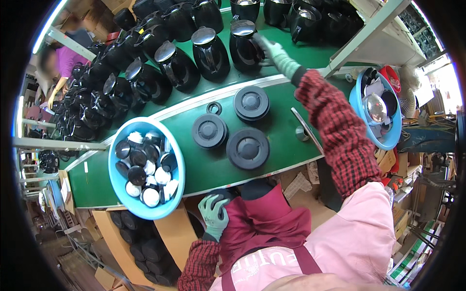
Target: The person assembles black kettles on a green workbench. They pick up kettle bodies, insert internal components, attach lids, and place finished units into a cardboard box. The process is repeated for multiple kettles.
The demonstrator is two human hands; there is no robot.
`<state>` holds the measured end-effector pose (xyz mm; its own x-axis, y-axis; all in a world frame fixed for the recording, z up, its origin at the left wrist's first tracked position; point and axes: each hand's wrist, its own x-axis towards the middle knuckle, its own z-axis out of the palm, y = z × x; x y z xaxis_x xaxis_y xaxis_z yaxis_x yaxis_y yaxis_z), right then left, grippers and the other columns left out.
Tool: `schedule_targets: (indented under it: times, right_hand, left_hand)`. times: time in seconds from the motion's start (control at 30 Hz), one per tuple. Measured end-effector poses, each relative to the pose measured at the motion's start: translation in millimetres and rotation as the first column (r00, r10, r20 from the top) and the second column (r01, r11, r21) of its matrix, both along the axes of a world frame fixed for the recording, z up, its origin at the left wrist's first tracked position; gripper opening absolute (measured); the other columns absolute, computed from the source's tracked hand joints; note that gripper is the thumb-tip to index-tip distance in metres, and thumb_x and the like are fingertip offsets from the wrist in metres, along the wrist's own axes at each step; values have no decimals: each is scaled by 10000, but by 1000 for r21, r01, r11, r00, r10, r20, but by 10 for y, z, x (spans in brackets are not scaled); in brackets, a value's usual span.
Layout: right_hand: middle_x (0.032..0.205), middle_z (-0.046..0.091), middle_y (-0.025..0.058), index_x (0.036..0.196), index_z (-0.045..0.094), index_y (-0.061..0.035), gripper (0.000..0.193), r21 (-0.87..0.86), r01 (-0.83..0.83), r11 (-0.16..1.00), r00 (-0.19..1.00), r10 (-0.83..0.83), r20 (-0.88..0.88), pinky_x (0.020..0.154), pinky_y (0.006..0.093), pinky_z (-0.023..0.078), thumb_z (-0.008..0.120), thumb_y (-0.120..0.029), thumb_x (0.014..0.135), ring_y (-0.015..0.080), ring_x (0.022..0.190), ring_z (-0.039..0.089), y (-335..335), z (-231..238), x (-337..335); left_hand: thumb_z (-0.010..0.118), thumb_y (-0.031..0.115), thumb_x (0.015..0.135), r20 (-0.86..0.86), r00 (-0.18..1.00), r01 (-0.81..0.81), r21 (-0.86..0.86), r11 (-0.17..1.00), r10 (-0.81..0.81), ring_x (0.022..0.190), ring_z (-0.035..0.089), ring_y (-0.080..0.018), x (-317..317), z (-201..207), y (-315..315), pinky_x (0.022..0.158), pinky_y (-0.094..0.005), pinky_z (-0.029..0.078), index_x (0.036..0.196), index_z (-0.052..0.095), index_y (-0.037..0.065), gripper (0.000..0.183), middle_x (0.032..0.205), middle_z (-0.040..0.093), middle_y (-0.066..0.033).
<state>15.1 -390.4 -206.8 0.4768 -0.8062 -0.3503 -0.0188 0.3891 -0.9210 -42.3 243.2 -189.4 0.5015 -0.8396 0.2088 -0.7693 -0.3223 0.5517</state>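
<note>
My right hand [275, 54], in a pale green glove, reaches over the table to a black jug [244, 51] with a silver lid. Its fingers are apart beside the jug's right side; slight blur hides whether they touch it. My left hand [213, 216], gloved alike, rests low by my lap with curled fingers. Something dark shows between them, too hidden to name. Three round black lids or bases lie on the green table: one at the left [209, 131], one at the back [251, 103], one in front [248, 149]. A small black ring [214, 108] lies near them.
Several black jugs stand in rows along the far side. A blue basin [181, 169] of black and white caps sits at the left; another blue basin [357, 104] holds mixed parts at the right. A metal strip [307, 130] lies under my right arm. Another person [68, 62] is at far left.
</note>
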Motion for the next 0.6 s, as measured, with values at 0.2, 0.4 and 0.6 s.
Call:
schedule_targets:
  times: [0.2,0.4,0.6]
  right_hand:
    - [1530,417,270,1524,419,-49,946,-778,-625,-68,475,-823,-310,1108,507,427,727,-617,833,429,1367,461,-958,777,-139]
    - [1337,562,180,1358,589,-92,679,-542,-817,196,302,-655,-693,957,505,515,815,-382,788,377,1175,587,-1110,684,-165]
    - [1382,477,152,1400,574,-191,701,-584,-811,33,400,-697,-595,1005,492,506,848,-195,755,404,1220,538,-223,1070,-854]
  left_hand:
    - [657,26,692,-77,995,-55,31,998,58,1149,586,-320,-48,22,136,1006,-487,435,1003,763,209,377,1154,676,-27]
    - [673,53,677,-98,992,-77,30,997,80,1119,609,-300,-36,36,224,990,-486,450,1042,757,228,413,1155,691,-2]
    - [695,54,703,-7,998,-62,-75,995,61,1157,578,-313,0,-139,185,1007,-485,433,1049,736,225,388,1193,667,-21]
